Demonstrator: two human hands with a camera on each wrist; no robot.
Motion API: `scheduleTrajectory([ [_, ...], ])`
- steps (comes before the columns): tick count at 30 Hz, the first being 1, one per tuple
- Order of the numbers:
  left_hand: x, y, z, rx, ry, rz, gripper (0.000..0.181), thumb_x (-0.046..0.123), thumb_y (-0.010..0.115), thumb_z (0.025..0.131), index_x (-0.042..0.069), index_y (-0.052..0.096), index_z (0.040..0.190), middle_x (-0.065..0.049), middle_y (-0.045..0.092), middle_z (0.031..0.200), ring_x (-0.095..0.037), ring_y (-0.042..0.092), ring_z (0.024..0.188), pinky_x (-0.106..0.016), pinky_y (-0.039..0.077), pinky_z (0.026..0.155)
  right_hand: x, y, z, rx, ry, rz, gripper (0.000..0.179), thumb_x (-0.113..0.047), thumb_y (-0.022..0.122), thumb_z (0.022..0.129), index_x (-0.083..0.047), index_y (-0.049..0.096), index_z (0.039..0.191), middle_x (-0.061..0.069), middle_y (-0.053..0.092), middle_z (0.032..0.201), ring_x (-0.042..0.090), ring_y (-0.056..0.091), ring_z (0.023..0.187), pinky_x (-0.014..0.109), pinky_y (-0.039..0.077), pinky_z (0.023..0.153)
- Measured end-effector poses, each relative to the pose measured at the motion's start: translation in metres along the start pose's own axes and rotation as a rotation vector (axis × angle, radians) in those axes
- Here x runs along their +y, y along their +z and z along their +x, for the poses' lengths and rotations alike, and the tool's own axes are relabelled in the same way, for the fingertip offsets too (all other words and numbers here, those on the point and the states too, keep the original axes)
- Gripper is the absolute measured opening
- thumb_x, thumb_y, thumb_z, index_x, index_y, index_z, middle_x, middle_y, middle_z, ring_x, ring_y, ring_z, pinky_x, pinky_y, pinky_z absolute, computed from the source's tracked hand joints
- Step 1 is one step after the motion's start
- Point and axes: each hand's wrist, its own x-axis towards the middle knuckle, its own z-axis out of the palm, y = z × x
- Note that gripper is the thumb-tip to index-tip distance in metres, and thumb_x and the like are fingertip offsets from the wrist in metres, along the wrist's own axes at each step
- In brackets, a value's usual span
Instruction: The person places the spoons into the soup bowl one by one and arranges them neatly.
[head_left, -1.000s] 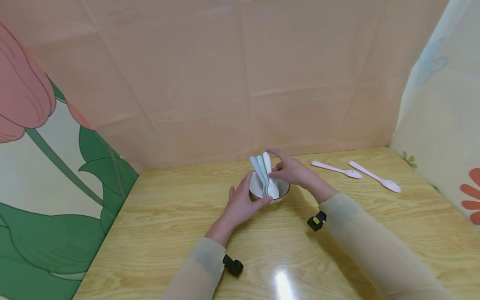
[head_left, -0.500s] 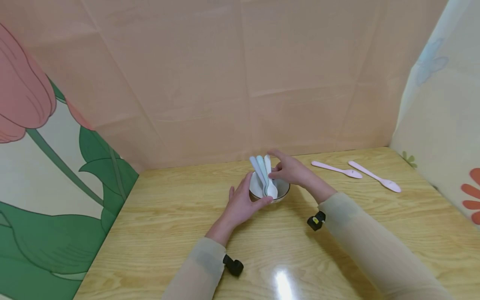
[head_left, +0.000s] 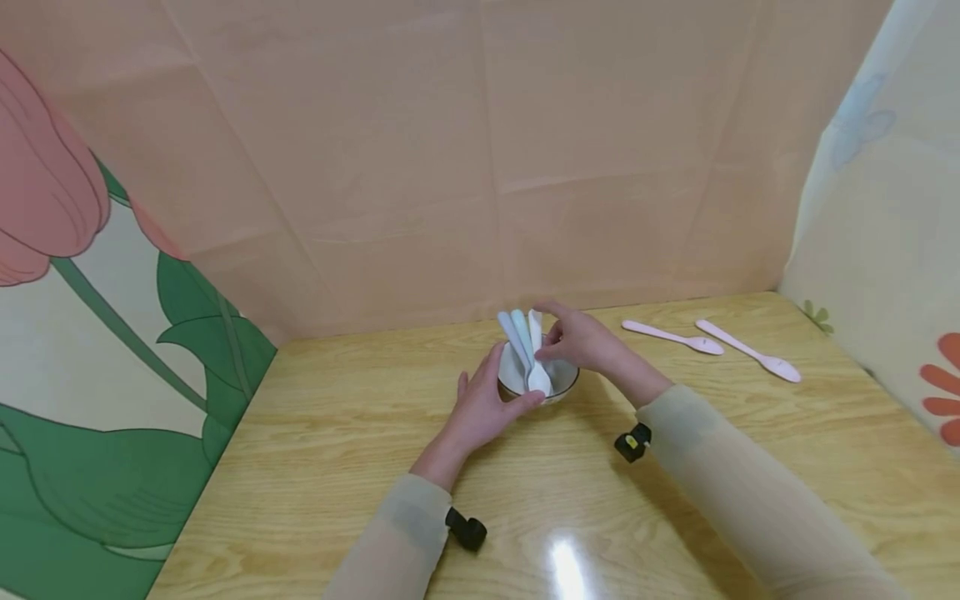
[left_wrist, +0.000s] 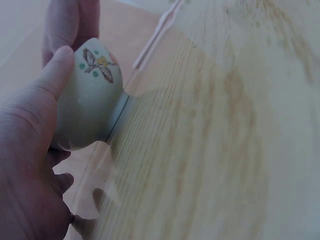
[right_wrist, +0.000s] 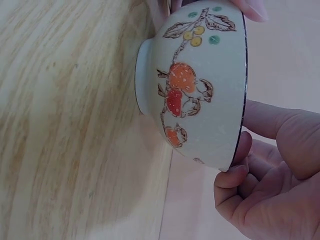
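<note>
A white bowl (head_left: 567, 377) with a dark rim stands on the wooden table; the right wrist view shows birds and berries painted on its outer wall (right_wrist: 215, 100). My left hand (head_left: 480, 407) grips the bowl from the left, thumb by the near rim. Inside lean a pale lavender spoon (head_left: 513, 332), a mint spoon (head_left: 520, 322) and a white spoon (head_left: 538, 381), handles up. With thumb and fingers, my right hand (head_left: 583, 340) holds the white spoon's handle, its lower fingers by the bowl's rim. The spoons are hidden in both wrist views.
Two pink spoons (head_left: 678, 337) lie apart on the table (head_left: 337, 433) to the right of the bowl. A peach cloth (head_left: 375, 167) hangs behind the table's far edge, and printed sheets stand at both sides.
The white spoon has shifted left in the bowl towards the other two spoons, its handle tip slightly lower. Both hands have stayed almost in place.
</note>
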Motion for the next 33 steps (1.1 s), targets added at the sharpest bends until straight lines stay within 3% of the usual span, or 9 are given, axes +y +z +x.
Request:
scheduleTrajectory([
  [17,0.002,-0.001,0.001,0.021,0.022,-0.017,0.102,0.062,0.077,0.100,0.024,0.022,0.177,-0.002,0.040,0.174,-0.026,0.037,0.161,-0.075,0.002,0.128,0.008,0.004,0.002,0.050,-0.024,0.005,0.079,-0.005,0.083,0.099,-0.008,0.044,0.168,0.015,0.074,0.109,0.031,0.071,0.101,0.047,0.061,0.090],
  [25,0.002,0.000,0.001,0.023,0.018,-0.005,0.103,0.063,0.078,0.099,0.023,0.022,0.177,-0.002,0.041,0.174,-0.025,0.036,0.161,-0.074,0.002,0.128,0.015,0.000,-0.005,0.121,-0.036,0.041,0.071,-0.011,0.083,0.101,-0.008,0.051,0.164,0.013,0.075,0.110,0.029,0.070,0.097,0.037,0.058,0.078],
  [33,0.000,0.001,0.001,0.024,0.013,0.005,0.106,0.066,0.077,0.097,0.023,0.022,0.177,-0.002,0.039,0.175,-0.025,0.035,0.161,-0.073,0.003,0.129,0.024,-0.009,-0.017,0.201,-0.032,0.067,0.068,-0.019,0.084,0.102,-0.007,0.054,0.162,0.012,0.075,0.112,0.029,0.070,0.100,0.037,0.053,0.079],
])
